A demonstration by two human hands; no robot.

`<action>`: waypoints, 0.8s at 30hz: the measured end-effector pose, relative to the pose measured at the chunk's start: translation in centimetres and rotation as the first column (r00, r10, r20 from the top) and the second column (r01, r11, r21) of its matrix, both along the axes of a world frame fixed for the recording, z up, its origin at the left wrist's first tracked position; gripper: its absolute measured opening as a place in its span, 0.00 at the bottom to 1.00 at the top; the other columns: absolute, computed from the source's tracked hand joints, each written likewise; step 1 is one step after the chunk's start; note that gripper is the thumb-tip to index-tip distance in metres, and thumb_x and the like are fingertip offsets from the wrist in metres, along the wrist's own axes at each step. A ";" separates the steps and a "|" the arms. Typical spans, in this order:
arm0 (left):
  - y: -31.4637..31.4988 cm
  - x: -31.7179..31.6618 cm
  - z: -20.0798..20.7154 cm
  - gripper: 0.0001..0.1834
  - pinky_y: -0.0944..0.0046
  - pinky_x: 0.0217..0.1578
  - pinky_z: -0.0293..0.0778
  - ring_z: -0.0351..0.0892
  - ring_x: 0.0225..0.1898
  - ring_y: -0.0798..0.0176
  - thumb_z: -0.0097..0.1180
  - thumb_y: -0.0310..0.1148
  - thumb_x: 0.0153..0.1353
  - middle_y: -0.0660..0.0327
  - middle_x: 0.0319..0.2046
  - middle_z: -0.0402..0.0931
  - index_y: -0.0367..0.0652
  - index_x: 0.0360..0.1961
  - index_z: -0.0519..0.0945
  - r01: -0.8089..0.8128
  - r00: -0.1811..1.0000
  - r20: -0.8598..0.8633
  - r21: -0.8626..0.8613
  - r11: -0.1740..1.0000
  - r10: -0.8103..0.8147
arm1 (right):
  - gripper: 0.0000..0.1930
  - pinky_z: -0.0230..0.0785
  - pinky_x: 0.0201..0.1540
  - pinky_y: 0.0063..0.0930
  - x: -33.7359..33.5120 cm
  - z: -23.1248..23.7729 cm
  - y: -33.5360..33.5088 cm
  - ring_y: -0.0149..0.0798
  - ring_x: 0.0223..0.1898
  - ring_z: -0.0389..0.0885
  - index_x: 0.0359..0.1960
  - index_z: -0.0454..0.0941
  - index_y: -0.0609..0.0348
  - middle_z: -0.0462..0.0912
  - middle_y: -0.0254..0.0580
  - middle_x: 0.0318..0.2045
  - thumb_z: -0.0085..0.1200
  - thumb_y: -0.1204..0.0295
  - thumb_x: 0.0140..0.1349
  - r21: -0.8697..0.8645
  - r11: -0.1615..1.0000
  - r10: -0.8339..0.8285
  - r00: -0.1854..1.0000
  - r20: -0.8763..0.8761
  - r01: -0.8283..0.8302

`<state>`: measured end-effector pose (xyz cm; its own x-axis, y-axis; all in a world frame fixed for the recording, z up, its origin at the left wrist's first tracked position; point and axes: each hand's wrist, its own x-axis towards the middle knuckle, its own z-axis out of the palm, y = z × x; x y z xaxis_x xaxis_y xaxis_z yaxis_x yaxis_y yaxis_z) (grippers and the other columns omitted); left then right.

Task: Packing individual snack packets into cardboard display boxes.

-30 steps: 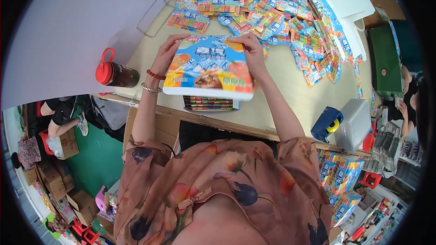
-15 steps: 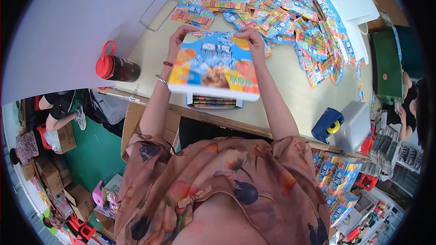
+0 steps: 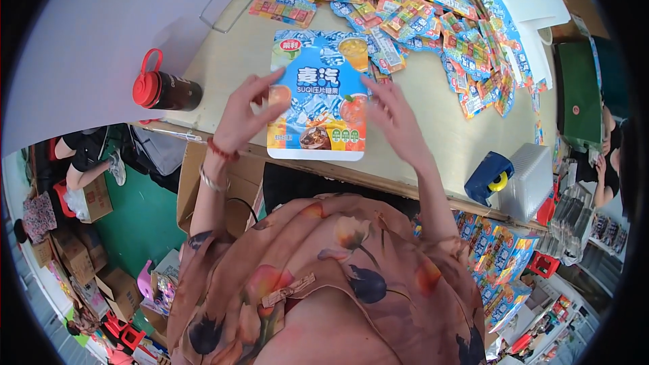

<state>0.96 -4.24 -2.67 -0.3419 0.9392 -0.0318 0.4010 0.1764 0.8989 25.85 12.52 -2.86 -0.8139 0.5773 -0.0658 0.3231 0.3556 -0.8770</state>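
A blue, printed cardboard box with pictures of fruit drinks lies at the table's near edge, its printed face up and a white strip along its near side. What is inside is hidden. My left hand is at the box's left side, fingers apart, with fingertips over the printed edge. On the right side is my right hand, slightly blurred, fingers loosely spread beside the edge; whether it touches the box I cannot tell. Beyond the box lies a wide heap of colourful flat candy packs.
A dark bottle with a red lid stands at the table's left, near a bent wire frame. At the right are a blue tape dispenser, clear plastic trays and an opened white-and-blue carton. Packed boxes are stacked below the table.
The printed panel, tilted up by its far edge before, now lies flat over the packs that showed beneath it. Both hands have let go of the far edge and come nearer along the sides.
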 end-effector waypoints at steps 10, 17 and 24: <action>-4.5 3.4 2.2 0.40 0.70 0.41 0.70 0.69 0.40 0.69 0.69 0.27 0.47 0.64 0.40 0.70 0.45 0.65 0.68 0.017 0.982 0.188 -0.014 1.000 -0.014 | 0.34 0.66 0.29 0.24 0.9 1.6 -5.4 0.28 0.24 0.70 0.64 0.66 0.51 0.78 0.38 0.35 0.61 0.81 0.53 -0.187 0.981 -0.065 0.990 -0.123 0.041; -5.1 5.6 0.6 0.36 0.67 0.39 0.75 0.75 0.37 0.65 0.65 0.19 0.49 0.59 0.41 0.73 0.45 0.62 0.71 -0.085 0.948 -0.302 0.075 0.993 0.104 | 0.28 0.65 0.25 0.31 1.5 -0.8 -6.8 0.39 0.22 0.70 0.60 0.72 0.53 0.66 0.39 0.23 0.61 0.78 0.54 0.462 0.882 -0.018 0.986 -0.165 0.094; -6.5 6.7 -3.1 0.26 0.65 0.29 0.72 0.75 0.29 0.62 0.65 0.18 0.49 0.59 0.32 0.73 0.42 0.53 0.79 -0.094 0.826 -0.499 0.338 0.937 0.263 | 0.22 0.62 0.23 0.30 1.8 -2.6 -6.6 0.34 0.20 0.67 0.51 0.79 0.52 0.64 0.35 0.21 0.61 0.78 0.52 0.595 0.793 0.016 0.972 -0.235 0.131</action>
